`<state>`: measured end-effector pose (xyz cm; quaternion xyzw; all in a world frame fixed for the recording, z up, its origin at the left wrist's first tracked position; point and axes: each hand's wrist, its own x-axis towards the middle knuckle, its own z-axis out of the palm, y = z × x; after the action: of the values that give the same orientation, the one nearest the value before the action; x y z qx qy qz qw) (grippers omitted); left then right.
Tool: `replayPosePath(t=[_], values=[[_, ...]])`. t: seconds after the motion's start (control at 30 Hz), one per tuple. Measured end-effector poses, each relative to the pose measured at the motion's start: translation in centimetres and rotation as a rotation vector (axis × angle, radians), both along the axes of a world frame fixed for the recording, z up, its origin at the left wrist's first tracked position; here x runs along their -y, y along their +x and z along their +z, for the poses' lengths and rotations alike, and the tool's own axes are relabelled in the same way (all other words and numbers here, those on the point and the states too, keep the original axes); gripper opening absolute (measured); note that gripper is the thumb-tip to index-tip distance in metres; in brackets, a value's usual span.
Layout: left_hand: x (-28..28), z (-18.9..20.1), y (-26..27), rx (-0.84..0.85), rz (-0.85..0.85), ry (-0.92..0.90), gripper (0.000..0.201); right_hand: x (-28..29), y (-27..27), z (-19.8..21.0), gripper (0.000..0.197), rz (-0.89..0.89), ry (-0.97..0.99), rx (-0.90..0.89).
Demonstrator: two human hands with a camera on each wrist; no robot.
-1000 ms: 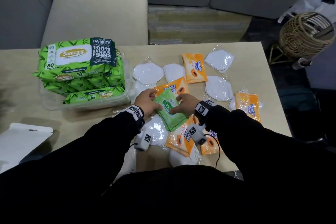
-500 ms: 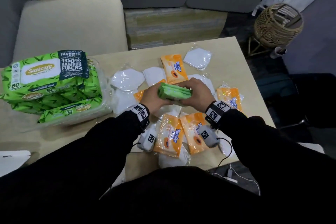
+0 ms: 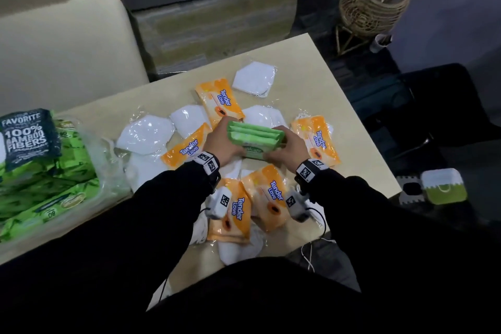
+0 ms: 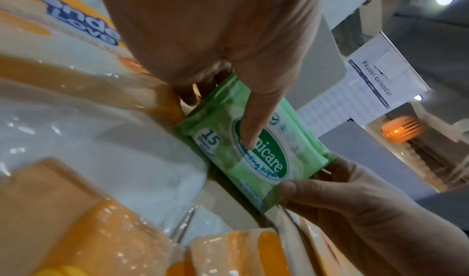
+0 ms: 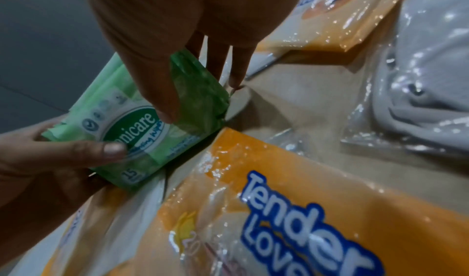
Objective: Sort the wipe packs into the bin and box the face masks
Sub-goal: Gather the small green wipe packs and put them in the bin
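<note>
A small stack of green Sanicare wipe packs (image 3: pixel 254 134) stands on edge above the pile in the middle of the table. My left hand (image 3: pixel 225 138) grips its left end and my right hand (image 3: pixel 284 144) grips its right end. In the left wrist view my left thumb lies across the front pack's label (image 4: pixel 256 160). The right wrist view shows the right hand's fingers curled over the stack (image 5: pixel 142 132). Orange Tender Love packs (image 3: pixel 219 102) and bagged white face masks (image 3: pixel 254 80) lie scattered around and under my hands. A clear bin (image 3: pixel 111 163) full of large green wipe packs stands at the left.
The table's right edge (image 3: pixel 352 117) runs close to the scattered packs. A wicker basket on a stand (image 3: pixel 374 0) is on the floor beyond the far corner, and a small green and white box (image 3: pixel 444 186) lies on the floor at the right. A beige seat (image 3: pixel 62 43) stands behind the table.
The green pack lay flat under both hands a second ago. Now the hands hold the green stack on edge, a little farther from me. The head view has swung to the right.
</note>
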<state>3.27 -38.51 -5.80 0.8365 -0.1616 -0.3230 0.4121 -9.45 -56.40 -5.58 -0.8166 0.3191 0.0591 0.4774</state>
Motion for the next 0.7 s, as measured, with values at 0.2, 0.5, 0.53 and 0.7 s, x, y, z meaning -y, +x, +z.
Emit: replayPosePath(t=[0.2, 0.5, 0.53, 0.7], values=[[-1.0, -0.6, -0.5, 0.112, -0.067, 0.040, 0.067, 0.2, -0.7, -0.5, 0.055, 0.139, -0.094, -0.036], [-1.2, -1.4, -1.4, 0.174, -0.097, 0.122, 0.070, -0.5, -0.7, -0.3, 0.050, 0.242, -0.154, -0.057], [-1.2, -1.4, -1.3, 0.171, -0.093, 0.129, 0.070, -0.5, -0.7, -0.3, 0.050, 0.241, -0.153, -0.051], [-1.2, -0.8, -1.1, 0.149, -0.093, 0.129, 0.073, -0.5, -0.4, 0.2, 0.041, 0.225, -0.138, -0.047]])
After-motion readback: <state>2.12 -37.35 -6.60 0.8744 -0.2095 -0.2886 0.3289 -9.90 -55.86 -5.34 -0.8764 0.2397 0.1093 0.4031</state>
